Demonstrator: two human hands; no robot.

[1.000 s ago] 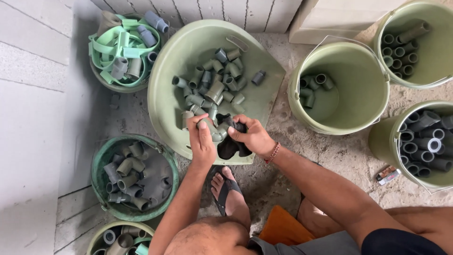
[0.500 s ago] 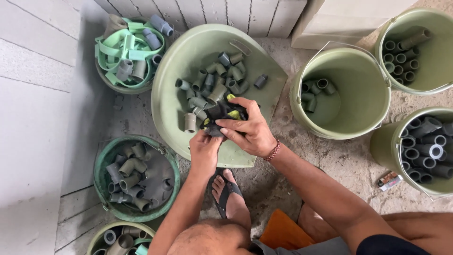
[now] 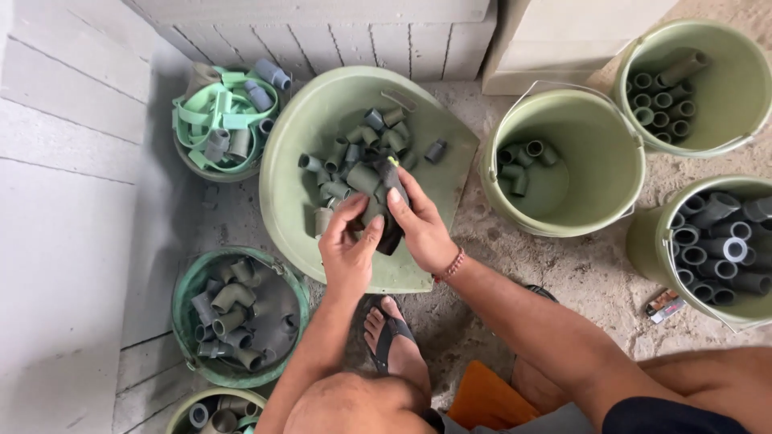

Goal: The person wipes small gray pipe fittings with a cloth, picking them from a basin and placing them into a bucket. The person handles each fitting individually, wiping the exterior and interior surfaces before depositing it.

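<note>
Head view looks straight down at a person crouched on a dusty concrete floor (image 3: 563,265), with a foot in a dark sandal (image 3: 390,333) below the hands. Both hands meet over the near edge of a wide pale green basin (image 3: 293,185). The right hand (image 3: 422,229) grasps a dark cloth (image 3: 392,233), fingers clenched round it, with what looks like a grey-green pipe fitting (image 3: 371,210) bundled partly inside it. The left hand (image 3: 347,249) pinches the same bundle from the other side, thumb and fingers closed on it.

A loose heap of fittings (image 3: 362,149) lies in the far half of the basin, touching one another, so by the look of it many pieces remain to be handled. Around the basin stand other containers: a green bucket with elbow fittings (image 3: 237,309) at the near left, a tub of light green straps and couplings (image 3: 225,112) at the far left, a tall bucket with only a few fittings on its bottom (image 3: 563,161) to the right, and two fuller buckets of upright pipe sockets (image 3: 724,241) at the right edge. The nearly bare bucket suggests the work is at an early-to-middle stage, though which bucket receives the wiped piece cannot be told.
</note>
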